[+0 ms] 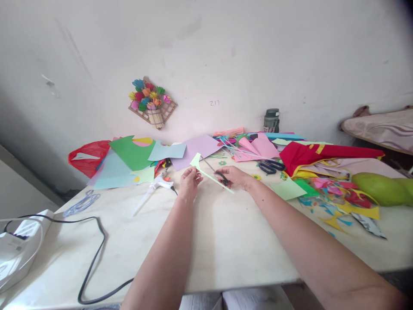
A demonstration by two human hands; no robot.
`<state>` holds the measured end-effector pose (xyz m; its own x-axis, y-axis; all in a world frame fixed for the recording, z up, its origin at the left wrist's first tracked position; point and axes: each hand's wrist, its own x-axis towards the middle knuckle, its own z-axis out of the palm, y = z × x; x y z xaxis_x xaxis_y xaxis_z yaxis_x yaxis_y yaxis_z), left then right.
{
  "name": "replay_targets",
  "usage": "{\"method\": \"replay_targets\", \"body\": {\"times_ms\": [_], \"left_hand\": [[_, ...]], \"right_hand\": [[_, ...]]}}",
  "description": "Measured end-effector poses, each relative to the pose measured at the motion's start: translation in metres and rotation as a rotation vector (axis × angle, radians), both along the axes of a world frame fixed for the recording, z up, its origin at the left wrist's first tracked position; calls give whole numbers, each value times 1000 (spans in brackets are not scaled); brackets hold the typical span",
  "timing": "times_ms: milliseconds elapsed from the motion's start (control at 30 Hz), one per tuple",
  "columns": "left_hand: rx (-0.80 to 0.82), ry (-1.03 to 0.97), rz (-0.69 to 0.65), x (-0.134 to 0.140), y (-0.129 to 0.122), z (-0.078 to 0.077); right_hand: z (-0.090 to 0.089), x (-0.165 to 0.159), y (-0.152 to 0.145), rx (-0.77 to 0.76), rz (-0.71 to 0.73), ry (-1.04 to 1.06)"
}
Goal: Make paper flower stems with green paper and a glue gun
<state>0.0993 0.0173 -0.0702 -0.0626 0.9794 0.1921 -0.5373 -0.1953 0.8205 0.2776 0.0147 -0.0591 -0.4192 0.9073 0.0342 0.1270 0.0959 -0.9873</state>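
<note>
Over the middle of the table, my left hand (189, 181) pinches a piece of pale green paper (196, 161). A long narrow strip of that paper slants down to the right, past my right hand. The fingers of my right hand (236, 177) are wrapped round the dark handles of a pair of scissors (222, 177). The scissors' blades point up and left, close to the wide part of the paper; whether they touch it I cannot tell. Left of my left hand lies a white glue gun (158, 182) with a glue stick in its back.
Coloured paper sheets (131, 153) line the wall side. A second pair of scissors (271, 166) lies right of my right hand. Paper scraps (342, 202), red cloth (309, 156) and green fruit (374, 188) cover the right. A black cable (100, 243) runs from a power strip (29, 241) at left.
</note>
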Motion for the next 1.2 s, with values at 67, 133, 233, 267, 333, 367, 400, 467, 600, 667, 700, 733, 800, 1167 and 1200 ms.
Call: {"method": "replay_targets", "body": {"times_ms": [67, 133, 233, 267, 333, 367, 400, 467, 600, 667, 700, 733, 800, 1167, 1200], "left_hand": [[-4, -17, -4, 0, 0, 0], [-12, -31, -2, -1, 0, -1], [-22, -68, -2, -1, 1, -2], [-23, -81, -2, -2, 2, -3], [-24, -104, 3, -2, 3, -4], [-23, -112, 6, -2, 4, -5], [-22, -118, 9, -2, 4, -5], [-24, -128, 12, -2, 5, -5], [-39, -162, 15, -3, 5, -5], [-42, -182, 16, -3, 5, -5], [-43, -188, 16, -4, 5, -5], [-43, -191, 18, -3, 5, -5], [-40, -188, 24, -3, 5, -5], [-51, -178, 88, -1, 2, -2], [-53, -178, 91, -1, 2, -2]], "right_hand": [[2, 1, -3, -10, 57, 15], [4, 2, -6, -40, 94, -2], [6, 3, -9, -70, 159, -24], [6, 3, -9, -71, 180, -25], [7, 3, -10, -69, 215, -28], [7, 3, -10, -68, 227, -31], [7, 3, -11, -65, 234, -36], [6, 3, -10, -57, 242, -42], [4, 6, -8, -52, 262, -52], [3, 7, -8, -52, 280, -66], [3, 7, -8, -52, 287, -72], [3, 7, -8, -53, 292, -74], [3, 7, -9, -50, 293, -69], [2, 1, -9, -24, 255, -54], [2, 0, -9, -22, 249, -56]]}}
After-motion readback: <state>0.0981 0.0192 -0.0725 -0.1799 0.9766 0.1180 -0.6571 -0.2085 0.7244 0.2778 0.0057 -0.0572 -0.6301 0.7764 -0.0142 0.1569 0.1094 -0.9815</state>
